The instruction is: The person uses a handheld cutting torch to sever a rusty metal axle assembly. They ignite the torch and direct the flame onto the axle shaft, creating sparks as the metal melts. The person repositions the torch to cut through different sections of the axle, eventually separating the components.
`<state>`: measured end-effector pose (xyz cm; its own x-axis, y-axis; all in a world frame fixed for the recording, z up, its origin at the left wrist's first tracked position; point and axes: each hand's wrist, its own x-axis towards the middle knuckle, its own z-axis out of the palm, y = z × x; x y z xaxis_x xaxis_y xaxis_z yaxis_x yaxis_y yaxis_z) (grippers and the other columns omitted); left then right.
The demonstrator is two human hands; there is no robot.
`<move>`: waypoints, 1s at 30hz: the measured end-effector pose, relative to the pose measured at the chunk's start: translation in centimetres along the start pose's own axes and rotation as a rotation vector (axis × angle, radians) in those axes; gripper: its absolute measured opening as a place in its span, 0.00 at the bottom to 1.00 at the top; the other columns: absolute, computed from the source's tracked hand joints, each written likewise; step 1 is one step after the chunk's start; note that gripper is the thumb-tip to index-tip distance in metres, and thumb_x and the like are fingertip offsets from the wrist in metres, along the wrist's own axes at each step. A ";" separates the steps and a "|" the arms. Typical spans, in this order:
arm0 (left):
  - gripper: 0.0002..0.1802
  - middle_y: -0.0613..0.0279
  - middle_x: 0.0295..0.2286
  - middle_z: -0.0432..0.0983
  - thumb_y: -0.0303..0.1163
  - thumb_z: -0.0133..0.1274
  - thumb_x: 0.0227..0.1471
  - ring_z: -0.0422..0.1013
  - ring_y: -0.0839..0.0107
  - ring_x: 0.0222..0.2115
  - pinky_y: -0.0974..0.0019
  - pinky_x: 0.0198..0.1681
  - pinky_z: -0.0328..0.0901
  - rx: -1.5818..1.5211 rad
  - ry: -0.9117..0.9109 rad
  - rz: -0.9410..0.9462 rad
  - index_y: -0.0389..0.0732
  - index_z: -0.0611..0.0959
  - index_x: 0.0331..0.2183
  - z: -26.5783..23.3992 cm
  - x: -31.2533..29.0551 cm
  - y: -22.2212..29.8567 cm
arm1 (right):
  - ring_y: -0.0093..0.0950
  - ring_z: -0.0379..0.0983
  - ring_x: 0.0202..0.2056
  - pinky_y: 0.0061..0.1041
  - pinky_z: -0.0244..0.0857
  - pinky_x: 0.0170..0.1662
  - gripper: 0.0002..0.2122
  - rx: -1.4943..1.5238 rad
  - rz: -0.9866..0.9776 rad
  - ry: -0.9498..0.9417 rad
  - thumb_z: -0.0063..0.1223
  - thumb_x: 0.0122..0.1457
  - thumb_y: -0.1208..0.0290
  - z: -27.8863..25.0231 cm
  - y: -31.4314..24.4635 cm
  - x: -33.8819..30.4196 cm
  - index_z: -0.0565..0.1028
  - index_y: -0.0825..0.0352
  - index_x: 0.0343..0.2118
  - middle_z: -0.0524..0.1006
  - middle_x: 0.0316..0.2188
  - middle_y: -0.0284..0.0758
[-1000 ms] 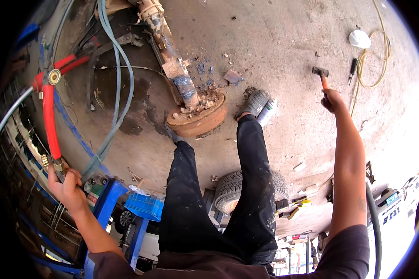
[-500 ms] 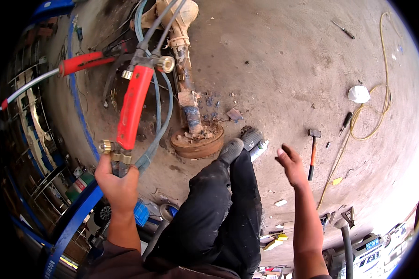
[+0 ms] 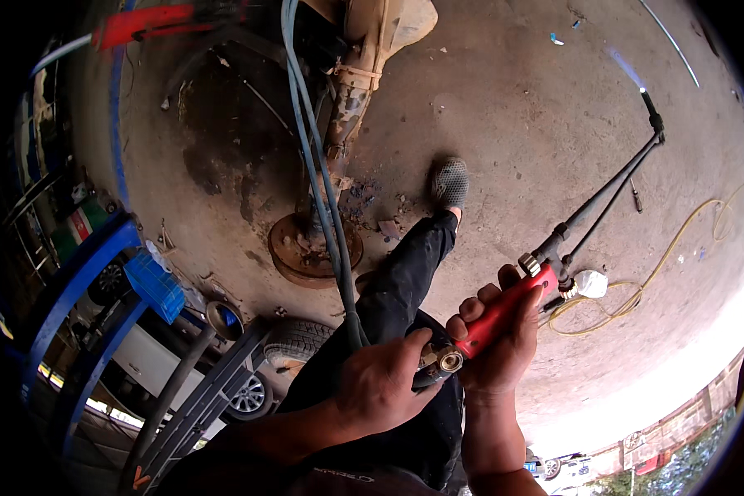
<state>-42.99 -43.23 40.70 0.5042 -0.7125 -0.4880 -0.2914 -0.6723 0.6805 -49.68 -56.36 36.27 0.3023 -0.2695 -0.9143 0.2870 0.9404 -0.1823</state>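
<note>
Qty is 1 torch (image 3: 504,317), 2 gry hoses (image 3: 293,54).

Torch (image 3: 550,248) right of axle (image 3: 354,116), hose (image 3: 663,263) — on floor (image 3: 504,107) (farther right)

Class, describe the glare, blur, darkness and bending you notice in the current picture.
Head view: glare washes out the floor at lower right; head view: the upper-left red handle looks smeared, the blue frame bows, black surrounds the corners, and the torch flame shows pale blue.
</note>
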 end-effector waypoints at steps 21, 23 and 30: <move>0.05 0.71 0.16 0.64 0.31 0.54 0.57 0.62 0.77 0.12 0.67 0.15 0.60 -1.113 0.665 -0.862 0.42 0.75 0.31 1.3 12.5 -12.8 | 0.33 0.76 0.40 0.20 0.61 0.21 0.31 -0.103 0.247 -0.671 0.29 0.71 0.43 -0.1 -30.2 6.9 0.60 0.66 0.64 0.75 0.52 0.51; 0.04 0.70 0.15 0.65 0.30 0.52 0.57 0.62 0.77 0.11 0.67 0.14 0.61 -1.099 0.560 -0.892 0.41 0.74 0.32 7.5 11.3 -8.0 | 0.31 0.74 0.36 0.19 0.61 0.21 0.30 -0.154 0.315 -0.721 0.29 0.72 0.45 1.1 -34.4 7.7 0.60 0.67 0.64 0.76 0.51 0.51; 0.04 0.60 0.18 0.70 0.28 0.51 0.56 0.70 0.68 0.15 0.61 0.20 0.64 -1.188 0.633 -0.636 0.40 0.73 0.31 31.0 24.0 7.0 | 0.28 0.72 0.25 0.27 0.57 0.13 0.23 -0.904 0.175 -0.625 0.44 0.70 0.52 2.7 -48.3 4.4 0.61 0.59 0.62 0.80 0.42 0.41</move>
<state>-58.09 -71.25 16.85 0.6407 0.0428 -0.7666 0.7677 -0.0551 0.6385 -59.76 -103.57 42.03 0.7517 0.0639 -0.6564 -0.4953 0.7118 -0.4980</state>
